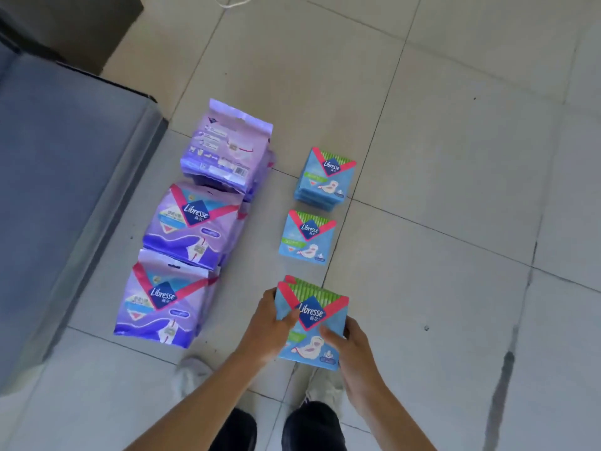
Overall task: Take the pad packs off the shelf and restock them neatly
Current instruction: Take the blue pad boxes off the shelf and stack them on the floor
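I hold a small stack of blue Libresse pad packs point(310, 323) over the tiled floor, my left hand point(271, 323) gripping its left edge and my right hand point(351, 349) its lower right side. Farther out on the floor lie a single blue pack point(307, 237) and a blue stack point(325, 175), in a line. To their left run three piles of larger purple packs: a near pile point(162, 304), a middle pile point(193, 226) and a far pile point(227, 148) lying back side up.
A grey shelf base point(65, 177) runs along the left side, close to the purple piles. A dark cabinet point(81, 24) stands at the top left, with a white cord point(232, 1) nearby. My shoes point(195, 372) stand near the bottom centre on pale tiles point(455, 157).
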